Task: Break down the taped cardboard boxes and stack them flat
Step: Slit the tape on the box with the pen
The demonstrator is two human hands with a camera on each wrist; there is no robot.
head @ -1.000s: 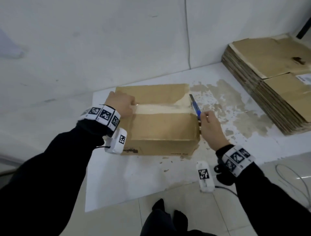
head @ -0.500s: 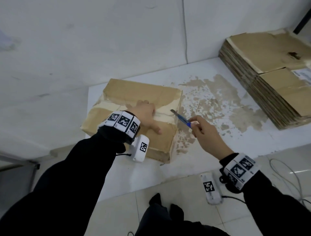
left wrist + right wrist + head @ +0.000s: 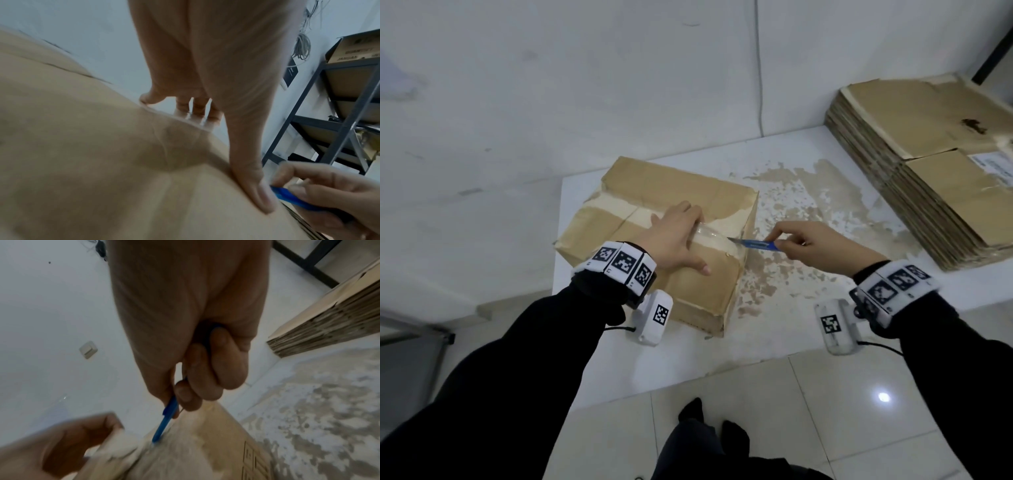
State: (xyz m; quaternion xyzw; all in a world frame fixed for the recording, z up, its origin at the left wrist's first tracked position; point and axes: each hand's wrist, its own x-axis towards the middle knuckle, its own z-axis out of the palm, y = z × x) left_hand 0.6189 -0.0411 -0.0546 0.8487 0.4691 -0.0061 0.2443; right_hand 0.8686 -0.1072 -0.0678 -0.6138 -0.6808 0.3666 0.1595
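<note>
One taped cardboard box [image 3: 654, 240] is set left of centre on a white platform [image 3: 808, 329] with peeled, brown-patched paint, against a white wall [image 3: 551, 85]. It is pressed by the flat, spread left hand [image 3: 674, 236]; a blue knife [image 3: 755, 244] is pinched in the right hand [image 3: 822, 245]. Flattened cardboard [image 3: 928, 164] is stacked far right; grey shelving [image 3: 337, 113] is seen beyond.

You can make out little — a box [image 3: 357, 50] on the shelf [image 3: 347, 65] shows "JANGAN", its other print blurred; the white label [image 3: 993, 164] on the flat stack [image 3: 928, 164] is too small to read.
</note>
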